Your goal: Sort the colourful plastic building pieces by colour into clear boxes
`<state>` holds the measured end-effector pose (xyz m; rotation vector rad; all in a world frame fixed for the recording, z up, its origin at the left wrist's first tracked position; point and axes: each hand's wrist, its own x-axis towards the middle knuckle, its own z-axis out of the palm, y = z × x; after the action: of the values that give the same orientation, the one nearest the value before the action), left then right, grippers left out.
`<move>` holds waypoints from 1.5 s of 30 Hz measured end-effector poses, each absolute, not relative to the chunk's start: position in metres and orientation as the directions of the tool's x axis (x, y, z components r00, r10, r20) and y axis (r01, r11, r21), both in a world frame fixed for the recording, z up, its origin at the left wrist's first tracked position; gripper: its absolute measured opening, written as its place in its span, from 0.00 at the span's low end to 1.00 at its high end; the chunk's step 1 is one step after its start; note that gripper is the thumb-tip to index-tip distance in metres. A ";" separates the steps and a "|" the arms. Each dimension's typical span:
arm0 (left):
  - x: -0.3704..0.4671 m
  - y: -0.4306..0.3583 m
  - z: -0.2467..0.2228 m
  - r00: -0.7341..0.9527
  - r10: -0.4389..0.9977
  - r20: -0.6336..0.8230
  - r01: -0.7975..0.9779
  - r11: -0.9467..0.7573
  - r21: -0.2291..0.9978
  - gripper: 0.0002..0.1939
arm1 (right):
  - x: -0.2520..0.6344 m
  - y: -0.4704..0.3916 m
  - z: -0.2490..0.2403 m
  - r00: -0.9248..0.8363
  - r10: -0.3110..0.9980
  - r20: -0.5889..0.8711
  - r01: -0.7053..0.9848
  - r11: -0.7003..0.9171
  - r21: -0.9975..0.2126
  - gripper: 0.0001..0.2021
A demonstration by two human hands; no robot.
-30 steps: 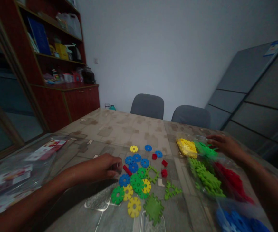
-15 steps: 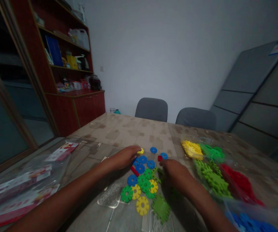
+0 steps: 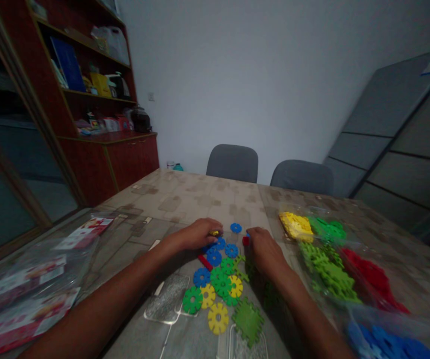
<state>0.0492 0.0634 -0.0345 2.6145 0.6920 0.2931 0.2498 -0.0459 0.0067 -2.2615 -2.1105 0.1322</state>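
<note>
My left hand [image 3: 202,234] is closed on a yellow notched disc [image 3: 215,233], mostly covered by the fingers. Just below it lie several blue notched discs [image 3: 214,258] and a red strip [image 3: 205,262]. My right hand [image 3: 264,248] has its fingers curled over a blue notched disc [image 3: 248,235], of which only a sliver shows. A small red piece [image 3: 245,241] lies by those fingertips. Another blue disc [image 3: 236,228] rests on the table between the hands. Closer to me are overlapping green discs [image 3: 221,282], yellow discs [image 3: 218,318] and a green toothed square [image 3: 248,320].
On the right stand clear containers of yellow pieces [image 3: 296,227], green pieces [image 3: 330,274], red pieces [image 3: 371,279] and blue pieces [image 3: 386,341]. Plastic bags [image 3: 31,284] lie at the left. Two grey chairs [image 3: 232,163] stand beyond the table [image 3: 185,192].
My right hand has moved over the blue disc beside it, now mostly covered. My left fingers cover more of the yellow disc. The view has shifted slightly.
</note>
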 end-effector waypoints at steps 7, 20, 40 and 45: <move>0.051 0.052 -0.025 0.823 0.567 0.041 0.523 -0.784 0.335 0.13 | 0.239 0.007 -0.004 0.145 0.989 -0.032 0.987 -0.147 -0.063 0.14; 0.040 0.051 -0.019 0.716 0.691 -0.102 0.668 -0.635 0.389 0.19 | 0.254 0.033 -0.026 0.171 0.981 -0.086 0.966 -0.184 -0.181 0.15; 0.062 0.049 -0.034 0.720 0.694 -0.009 0.598 -0.614 0.515 0.10 | 0.321 0.022 -0.022 0.169 0.978 -0.118 0.790 -0.206 -0.578 0.14; 0.062 0.051 -0.035 0.692 0.721 -0.013 0.634 -0.599 0.489 0.12 | 0.320 0.010 -0.035 0.157 0.965 -0.208 0.822 -0.244 -0.514 0.14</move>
<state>0.0617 0.0510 -0.0347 2.4401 1.0454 0.2558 0.3205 0.0096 -0.0349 -2.1567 -1.7261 0.7295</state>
